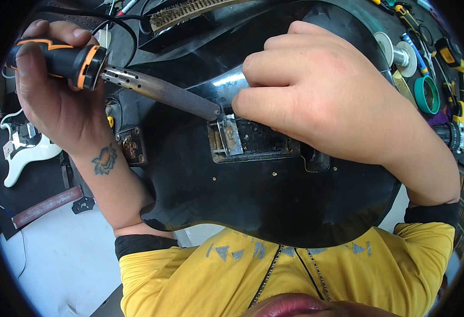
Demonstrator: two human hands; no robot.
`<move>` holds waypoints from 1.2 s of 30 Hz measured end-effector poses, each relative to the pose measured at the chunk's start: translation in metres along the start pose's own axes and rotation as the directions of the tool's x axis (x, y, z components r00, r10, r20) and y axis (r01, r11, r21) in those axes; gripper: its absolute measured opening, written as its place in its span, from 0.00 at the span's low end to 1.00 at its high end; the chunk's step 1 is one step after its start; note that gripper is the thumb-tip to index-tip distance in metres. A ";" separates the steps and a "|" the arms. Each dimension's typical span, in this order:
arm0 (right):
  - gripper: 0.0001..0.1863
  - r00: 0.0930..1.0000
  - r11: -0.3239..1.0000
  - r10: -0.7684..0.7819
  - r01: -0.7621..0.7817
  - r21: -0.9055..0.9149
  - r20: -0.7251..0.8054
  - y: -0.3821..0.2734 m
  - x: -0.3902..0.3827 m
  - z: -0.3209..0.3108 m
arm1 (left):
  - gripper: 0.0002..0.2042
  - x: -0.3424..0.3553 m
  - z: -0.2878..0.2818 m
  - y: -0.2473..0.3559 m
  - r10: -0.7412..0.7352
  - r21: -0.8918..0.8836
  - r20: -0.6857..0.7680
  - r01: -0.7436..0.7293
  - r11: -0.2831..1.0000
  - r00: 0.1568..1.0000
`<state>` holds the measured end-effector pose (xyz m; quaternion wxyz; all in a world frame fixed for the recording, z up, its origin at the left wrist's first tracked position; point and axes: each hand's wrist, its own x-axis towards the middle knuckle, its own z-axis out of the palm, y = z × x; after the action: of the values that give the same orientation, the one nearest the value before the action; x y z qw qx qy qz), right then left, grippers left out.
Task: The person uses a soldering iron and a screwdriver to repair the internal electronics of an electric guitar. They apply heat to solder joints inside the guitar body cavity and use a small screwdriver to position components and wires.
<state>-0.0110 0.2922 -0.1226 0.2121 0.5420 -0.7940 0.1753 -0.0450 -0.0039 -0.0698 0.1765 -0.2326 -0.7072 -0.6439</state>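
A black electric guitar body (263, 206) lies back side up in front of me. In its rectangular cavity sits a bright metal tremolo block (233, 138). My left hand (58, 105) is closed around the black and orange handle of a soldering iron (161, 95). The iron slants down to the right, and its tip end meets the upper part of the block or stops just over it; I cannot tell which. Over the cavity's upper right, my right hand (311, 90) is closed, its knuckles up. Its fingertips are by the iron's tip, and whatever they pinch is hidden.
Beyond the body lies a wooden bristle brush (195, 13). A spool of solder wire (402, 55), a green tape roll (426, 95) and several hand tools (453, 55) crowd the right. At left are a small white guitar-shaped piece (26, 153) and a reddish-brown bar (47, 206).
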 end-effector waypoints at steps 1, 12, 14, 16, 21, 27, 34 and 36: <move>0.07 1.000 1.000 -0.001 0.001 0.000 -0.001 0.000 -0.001 0.001 | 0.21 0.003 -0.004 -0.003 0.032 -0.139 0.086 -0.020 0.990 0.996; 0.12 0.974 0.959 0.065 -0.001 0.284 -0.218 0.007 -0.007 0.014 | 0.21 -0.001 0.006 -0.002 0.023 0.004 -0.004 -0.023 1.000 1.000; 0.12 0.984 0.968 0.034 0.012 0.251 -0.176 0.002 0.001 0.002 | 0.21 -0.002 0.001 0.007 0.005 0.016 0.004 -0.005 1.000 1.000; 0.12 0.992 0.978 0.014 0.013 0.210 -0.124 0.003 0.007 -0.009 | 0.20 0.002 -0.007 0.002 0.039 -0.106 0.063 -0.032 0.994 0.997; 0.13 0.987 0.904 0.160 -0.145 0.401 -0.003 0.008 -0.001 -0.002 | 0.19 0.003 -0.006 -0.005 0.085 -0.245 0.131 -0.051 0.968 0.988; 0.13 0.986 0.911 0.152 -0.112 0.397 -0.070 0.007 -0.004 0.003 | 0.21 -0.003 0.002 0.003 0.006 0.006 0.011 -0.006 1.000 1.000; 0.14 0.984 0.919 0.129 -0.072 0.388 -0.122 0.008 -0.002 0.004 | 0.21 -0.003 0.004 0.003 0.012 -0.005 0.007 -0.012 1.000 1.000; 0.14 0.991 0.924 0.094 -0.049 0.380 -0.100 0.010 -0.002 0.003 | 0.21 -0.002 0.005 0.003 0.013 -0.008 0.002 -0.013 1.000 1.000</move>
<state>-0.0200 0.2955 -0.1270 0.1434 0.5321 -0.7512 0.3632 -0.0415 0.0005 -0.0692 0.1792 -0.2386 -0.7032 -0.6453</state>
